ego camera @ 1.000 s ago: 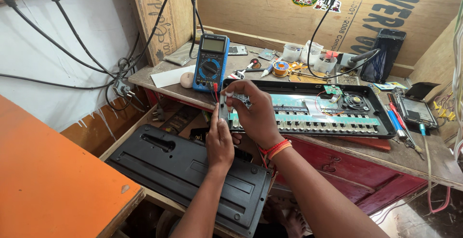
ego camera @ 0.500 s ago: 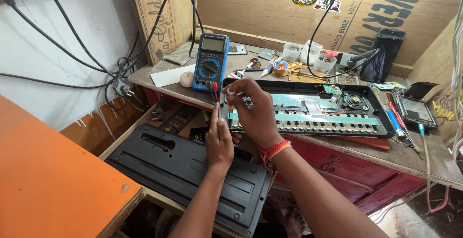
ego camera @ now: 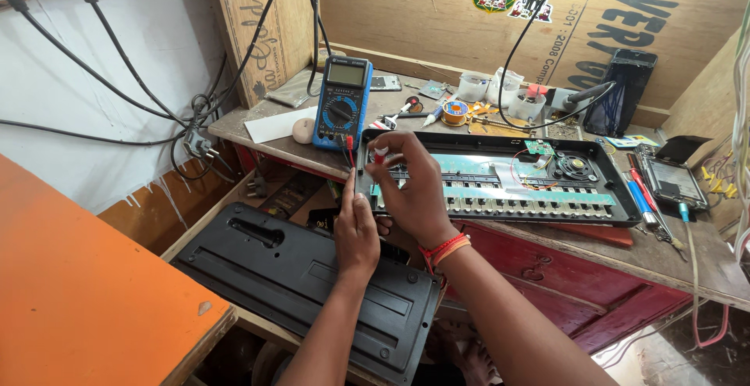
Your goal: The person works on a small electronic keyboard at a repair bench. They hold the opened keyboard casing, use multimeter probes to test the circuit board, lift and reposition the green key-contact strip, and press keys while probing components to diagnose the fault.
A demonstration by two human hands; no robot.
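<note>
An opened electronic keyboard point(ego camera: 609, 202), its circuit board and small speaker showing, lies along the workbench. My right hand point(ego camera: 414, 191) rests over its left end and pinches a red-tipped meter probe point(ego camera: 380, 154). Just below it, my left hand point(ego camera: 355, 230) grips a thin black probe point(ego camera: 355, 179) that points up at the keyboard's left edge. A blue digital multimeter point(ego camera: 342, 103) stands just behind both hands, with its leads running down toward them.
The keyboard's black back cover point(ego camera: 297, 284) lies on a lower shelf under my arms. An orange tabletop point(ego camera: 78, 292) fills the lower left. Small tubs, a solder reel, tools and a dark phone crowd the back of the bench point(ego camera: 664, 257). Cables hang from wall sockets at the upper left.
My right hand has shifted slightly over the keyboard's left end. The left hand and everything else stay as they were.
</note>
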